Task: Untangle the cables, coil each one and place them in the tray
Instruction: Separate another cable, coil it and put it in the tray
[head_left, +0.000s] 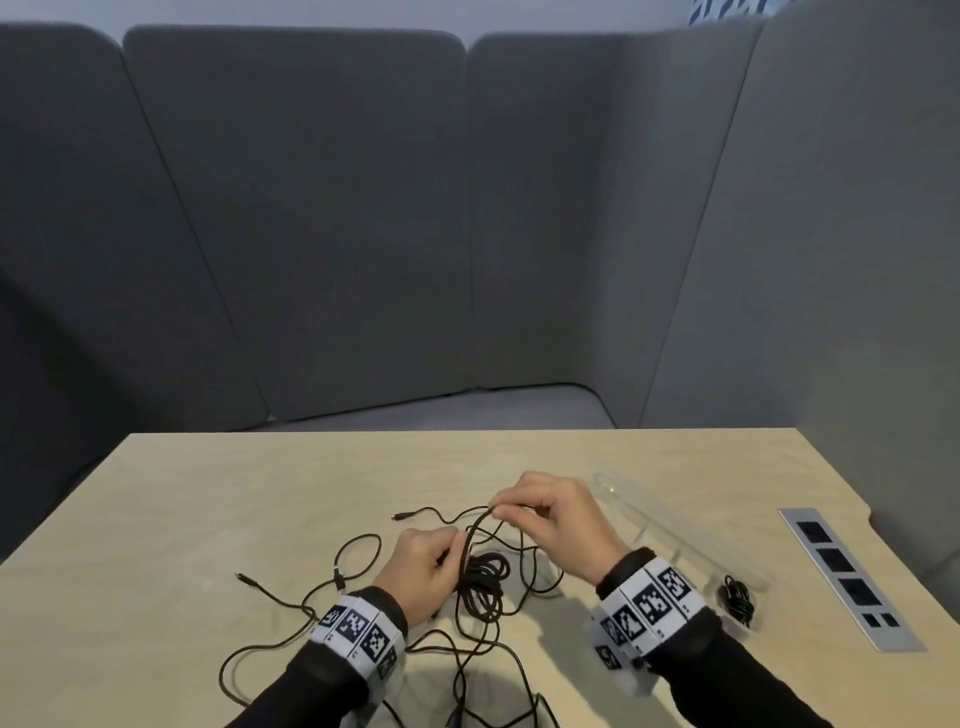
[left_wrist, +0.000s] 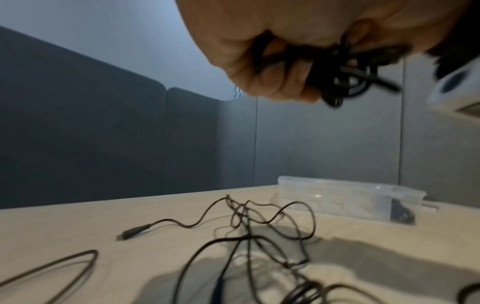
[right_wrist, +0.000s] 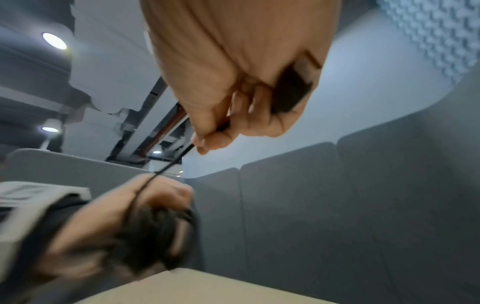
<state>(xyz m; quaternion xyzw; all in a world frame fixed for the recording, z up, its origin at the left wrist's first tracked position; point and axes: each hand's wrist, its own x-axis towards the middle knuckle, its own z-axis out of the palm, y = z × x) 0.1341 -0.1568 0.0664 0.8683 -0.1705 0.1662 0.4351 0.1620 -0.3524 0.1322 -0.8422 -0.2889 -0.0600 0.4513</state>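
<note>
My left hand (head_left: 431, 564) grips a partly wound coil of black cable (head_left: 480, 584) above the table's middle; in the left wrist view the coil (left_wrist: 337, 67) bunches in my curled fingers. My right hand (head_left: 545, 512) pinches the same cable's free run (head_left: 478, 522) just up and right of the coil, and its plug (right_wrist: 291, 90) lies in that palm. More thin black cables (head_left: 291, 608) sprawl tangled over the table. A clear plastic tray (head_left: 670, 530) lies to the right, with one coiled black cable (head_left: 737, 603) in its near end.
The light wooden table (head_left: 260, 493) ends at grey padded booth walls (head_left: 311, 234). A grey socket strip (head_left: 852, 577) is set into the table at the far right, beyond the tray. Loose cable loops reach the table's near edge (head_left: 493, 717).
</note>
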